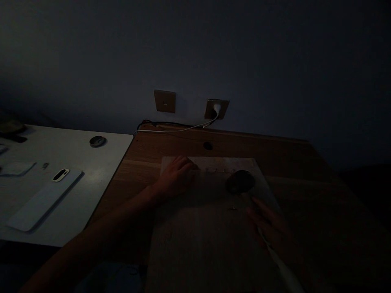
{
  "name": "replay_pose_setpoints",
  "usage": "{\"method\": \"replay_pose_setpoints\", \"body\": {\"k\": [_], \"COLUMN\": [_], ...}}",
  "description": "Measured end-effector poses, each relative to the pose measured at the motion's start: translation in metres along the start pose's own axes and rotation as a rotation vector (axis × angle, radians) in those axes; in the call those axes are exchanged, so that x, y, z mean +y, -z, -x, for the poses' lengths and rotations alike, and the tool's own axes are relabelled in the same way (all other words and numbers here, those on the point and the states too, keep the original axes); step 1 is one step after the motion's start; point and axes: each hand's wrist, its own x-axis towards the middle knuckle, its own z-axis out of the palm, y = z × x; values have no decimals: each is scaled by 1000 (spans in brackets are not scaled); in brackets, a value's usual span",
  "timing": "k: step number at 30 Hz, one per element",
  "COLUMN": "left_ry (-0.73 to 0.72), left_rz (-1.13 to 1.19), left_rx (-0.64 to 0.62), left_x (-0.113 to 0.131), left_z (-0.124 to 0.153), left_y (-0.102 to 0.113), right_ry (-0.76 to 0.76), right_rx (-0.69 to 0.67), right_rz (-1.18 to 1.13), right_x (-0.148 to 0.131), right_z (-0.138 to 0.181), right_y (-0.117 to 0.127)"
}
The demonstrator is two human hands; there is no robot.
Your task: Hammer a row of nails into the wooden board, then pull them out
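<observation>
The scene is dim. My right hand (267,224) is wrapped round the pale handle of a mallet (240,181), whose dark head is over the upper right of a wooden board (195,244). My left hand (179,176) rests at the board's far left corner with its fingers curled; what they hold, if anything, is hidden. Right of these fingers, small shiny bits, perhaps nails (215,170), run in a row near the board's far edge. A small thin metal piece (233,208) lies on the board below the mallet head.
The board lies on a brown wooden table (140,158) against a wall. A white table (76,154) adjoins on the left, with a phone (45,199) and a small round dark-topped object (97,141). A white cable (183,128) runs to a wall socket (224,108).
</observation>
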Motion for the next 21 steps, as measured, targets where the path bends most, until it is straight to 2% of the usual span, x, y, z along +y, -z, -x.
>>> {"method": "replay_pose_setpoints", "body": {"k": [4,8,11,15,18,21], "left_ry": [-393,-525,-481,-365,-359,-323], "left_rz": [-113,-248,-308,-371,-356,-230], "left_rx": [-168,-221,-275,-305,-291,-298], "left_x": [47,101,132,153,153,132], "left_z": [-5,-15,-21,-21,-16,-10], "left_y": [-13,-33,-45,-60,-64,-54], "right_ry": [-27,-30,45,86,81,104], "right_rx": [75,74,75,59,85,84], "right_rz": [1,42,89,136,137,129], "right_x": [20,27,27,28,30,31], "right_z": [6,1,-8,-16,-15,-12], "right_y": [11,13,14,15,14,13]}}
